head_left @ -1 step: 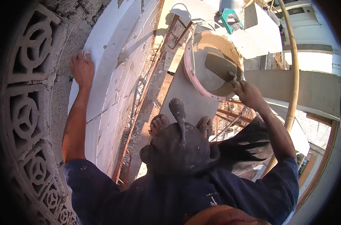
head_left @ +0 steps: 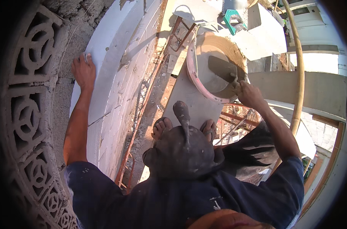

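Note:
My left hand (head_left: 83,71) rests flat on the top edge of a white block wall (head_left: 112,76), fingers spread, holding nothing. My right hand (head_left: 249,94) is closed around the handle of a trowel (head_left: 221,68). The trowel's blade lies inside a round pink-rimmed basin (head_left: 190,72) that holds grey mortar. The basin stands on a pale plank (head_left: 188,101), just ahead of my sandalled feet (head_left: 162,128).
A rusty red scaffold frame (head_left: 137,126) runs between the wall and the plank, with a drop below. Patterned concrete vent blocks (head_left: 24,114) line the left. A yellow pipe (head_left: 295,76) curves down the right. White blocks (head_left: 265,32) and a green tool (head_left: 232,19) lie beyond the basin.

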Demonstrator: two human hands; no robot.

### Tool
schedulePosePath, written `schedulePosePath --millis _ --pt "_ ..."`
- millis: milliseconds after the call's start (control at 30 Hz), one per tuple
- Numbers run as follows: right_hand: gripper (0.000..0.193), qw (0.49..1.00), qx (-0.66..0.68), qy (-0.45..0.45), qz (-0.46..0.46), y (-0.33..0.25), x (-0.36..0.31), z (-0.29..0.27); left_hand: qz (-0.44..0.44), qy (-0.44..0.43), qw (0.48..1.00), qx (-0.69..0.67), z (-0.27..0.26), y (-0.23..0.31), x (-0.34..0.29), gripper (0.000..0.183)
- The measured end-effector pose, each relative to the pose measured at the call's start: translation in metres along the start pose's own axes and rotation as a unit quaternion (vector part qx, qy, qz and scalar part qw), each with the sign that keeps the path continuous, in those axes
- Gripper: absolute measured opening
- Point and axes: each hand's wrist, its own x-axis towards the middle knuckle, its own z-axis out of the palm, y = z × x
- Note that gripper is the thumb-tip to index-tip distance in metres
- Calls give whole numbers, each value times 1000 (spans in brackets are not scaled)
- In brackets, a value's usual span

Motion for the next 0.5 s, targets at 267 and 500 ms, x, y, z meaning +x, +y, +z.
schedulePosePath --millis 267,500 --pt "28 614 710 -201 280 8 -38 0 39 2 995 -88 -60 -43 -42 39" --pt "40 529 829 -169 67 -96 -20 -82 19 -10 999 -49 -80 -94 -94 37"
